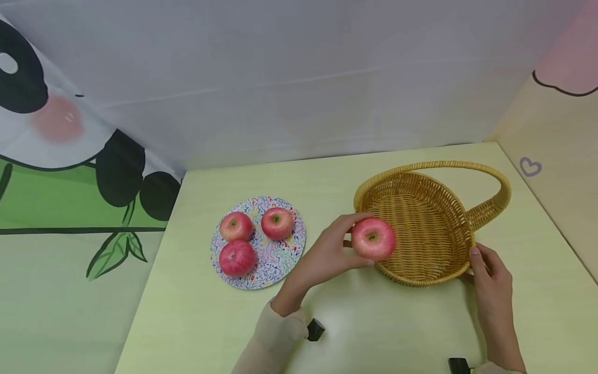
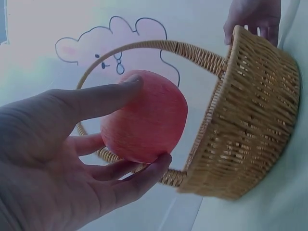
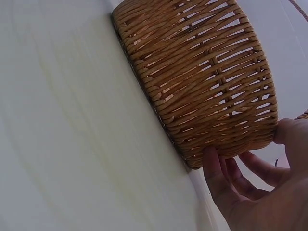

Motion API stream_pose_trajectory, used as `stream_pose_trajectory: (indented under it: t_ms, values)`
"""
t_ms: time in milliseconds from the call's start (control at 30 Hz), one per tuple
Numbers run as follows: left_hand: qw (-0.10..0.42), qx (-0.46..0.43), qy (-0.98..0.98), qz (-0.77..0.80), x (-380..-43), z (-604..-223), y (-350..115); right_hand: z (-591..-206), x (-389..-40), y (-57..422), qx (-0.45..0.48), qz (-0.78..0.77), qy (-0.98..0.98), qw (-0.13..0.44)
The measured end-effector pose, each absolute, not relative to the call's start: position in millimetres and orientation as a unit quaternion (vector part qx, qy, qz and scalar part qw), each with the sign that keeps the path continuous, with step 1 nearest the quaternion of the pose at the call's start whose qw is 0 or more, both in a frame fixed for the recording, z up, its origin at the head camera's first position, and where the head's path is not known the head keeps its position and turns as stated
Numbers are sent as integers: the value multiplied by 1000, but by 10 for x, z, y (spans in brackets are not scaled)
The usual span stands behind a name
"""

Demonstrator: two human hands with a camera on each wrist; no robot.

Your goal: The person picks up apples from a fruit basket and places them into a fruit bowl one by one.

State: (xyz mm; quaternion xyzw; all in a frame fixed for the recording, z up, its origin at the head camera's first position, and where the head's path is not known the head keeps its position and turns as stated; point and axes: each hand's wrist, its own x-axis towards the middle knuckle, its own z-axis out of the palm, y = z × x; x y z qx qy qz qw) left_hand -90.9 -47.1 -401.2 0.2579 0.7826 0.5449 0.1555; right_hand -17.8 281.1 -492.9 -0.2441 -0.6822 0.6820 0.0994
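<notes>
A red apple (image 1: 373, 239) is gripped between the thumb and fingers of my left hand (image 1: 334, 249), above the near left rim of a wicker basket (image 1: 416, 234). In the left wrist view the apple (image 2: 147, 118) sits in my curled fingers, beside the basket's woven wall (image 2: 250, 115). My right hand (image 1: 492, 280) holds the basket's right side, thumb at the rim and fingers against the outer wall, as the right wrist view shows at the wicker side (image 3: 207, 82). No fruit shows inside the basket.
To the left, a round patterned plate (image 1: 275, 262) carries three more red fruits, among them a darker one (image 1: 238, 258). The basket's arched handle (image 1: 448, 164) rises over its far side. A printed cloth wall (image 1: 303, 104) stands behind the pale table (image 1: 196, 322).
</notes>
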Motion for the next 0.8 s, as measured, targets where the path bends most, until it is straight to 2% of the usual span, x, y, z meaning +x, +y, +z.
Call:
stream_pose_trajectory:
  t_ms: [333,467,800]
  values:
    - [101,204,793,566,-728,-4092,-892,-4911,-196,2785,-249,682,-681,99]
    - [74,163,801,571,-656,-4157,-997,-4908,-201,2791,-249,681,-682,98]
    - [47,35,793,607,-460,-4379,-1244,-4921,-184,2813,-253,665,-697,90]
